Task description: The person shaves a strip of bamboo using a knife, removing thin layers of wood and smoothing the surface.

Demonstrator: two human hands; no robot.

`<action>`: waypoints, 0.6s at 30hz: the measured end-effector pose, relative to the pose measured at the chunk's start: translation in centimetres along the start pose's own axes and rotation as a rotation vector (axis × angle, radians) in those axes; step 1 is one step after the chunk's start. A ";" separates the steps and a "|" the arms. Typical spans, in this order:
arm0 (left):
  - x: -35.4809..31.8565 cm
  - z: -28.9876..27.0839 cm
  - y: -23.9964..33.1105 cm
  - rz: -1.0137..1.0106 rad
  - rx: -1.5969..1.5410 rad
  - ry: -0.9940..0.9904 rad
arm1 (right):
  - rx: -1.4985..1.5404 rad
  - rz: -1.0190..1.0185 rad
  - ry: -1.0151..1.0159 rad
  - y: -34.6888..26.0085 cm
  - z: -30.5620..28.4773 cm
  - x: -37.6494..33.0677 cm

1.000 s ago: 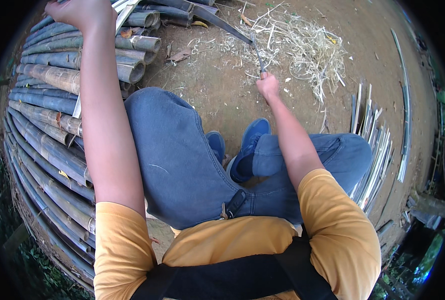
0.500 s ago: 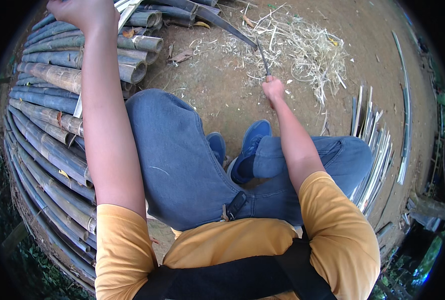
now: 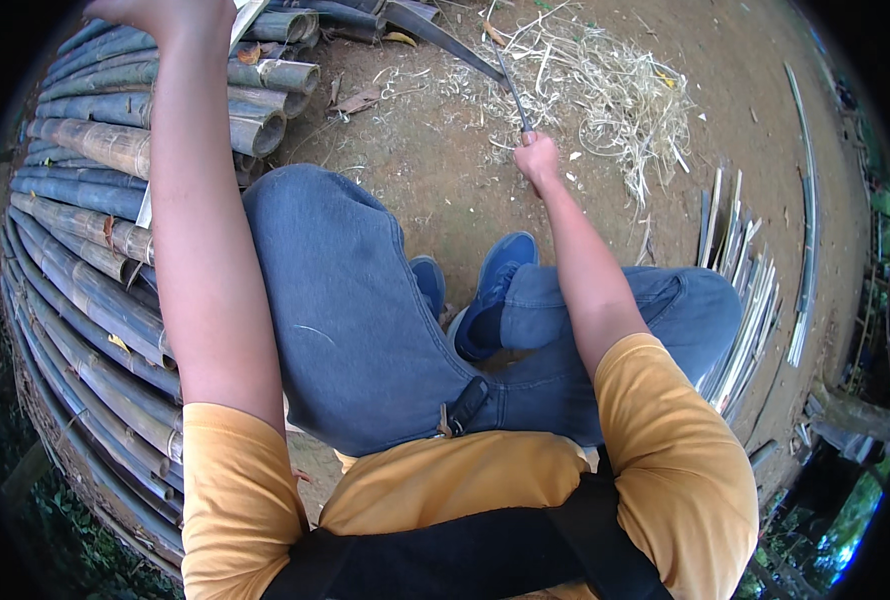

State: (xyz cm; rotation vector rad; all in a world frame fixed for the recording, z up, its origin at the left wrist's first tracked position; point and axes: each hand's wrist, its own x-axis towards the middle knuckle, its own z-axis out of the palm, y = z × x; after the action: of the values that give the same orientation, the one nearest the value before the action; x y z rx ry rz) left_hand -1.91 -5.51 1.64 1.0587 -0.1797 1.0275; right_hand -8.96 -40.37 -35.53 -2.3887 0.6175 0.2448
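Your right hand [image 3: 537, 160] is closed around the handle of a knife [image 3: 516, 100], held out ahead of you above the ground [image 3: 445, 205]. The blade points away from you, leaning slightly to your left. In this view it comes up against the near end of a long, dark strip [image 3: 445, 40], which slants down from the upper edge toward your right hand.

Your left hand [image 3: 170, 12] is at the upper left, at the end of a stretched arm, and is partly cut off by the border. The fingers cannot be read properly from here, so I cannot tell whether they grip anything. A pale strip [image 3: 248, 20] shows just to the right of that wrist.

Below and beside your left forearm lies a stack of bamboo poles [image 3: 95, 145], several with hollow cut ends turned toward the middle of the view. Beyond your right hand, a loose heap of pale shavings [image 3: 630, 100] is spread over the dirt. A bunch of thin sticks [image 3: 750, 285] lies beside your right knee, and farther right, well apart from it, is a long narrow rod [image 3: 808, 200].

You are seated low with both knees bent, in blue jeans [image 3: 325, 290]. Your blue shoes [image 3: 507, 262] are close together between the knees. A black strap [image 3: 445, 550] crosses your yellow shirt [image 3: 455, 485].
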 end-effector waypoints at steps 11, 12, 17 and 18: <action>0.2 0.1 0.4 -0.029 -0.010 0.026 | -0.061 0.072 -0.041 1.5 -0.1 1.9; 0.2 -0.1 0.3 -0.026 -0.003 0.026 | -0.092 0.092 -0.084 1.3 -0.5 1.6; 0.6 -0.5 -0.2 -0.030 -0.015 -0.007 | -0.089 0.080 -0.052 1.8 0.3 1.3; -0.1 0.0 0.1 -0.021 -0.022 -0.026 | -0.082 0.104 -0.044 2.6 0.4 1.5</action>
State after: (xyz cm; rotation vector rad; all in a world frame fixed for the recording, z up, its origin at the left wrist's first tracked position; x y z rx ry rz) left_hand -2.02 -5.53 1.62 1.0519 -0.2005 0.9916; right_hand -8.94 -42.43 -37.78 -2.4257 0.7246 0.3736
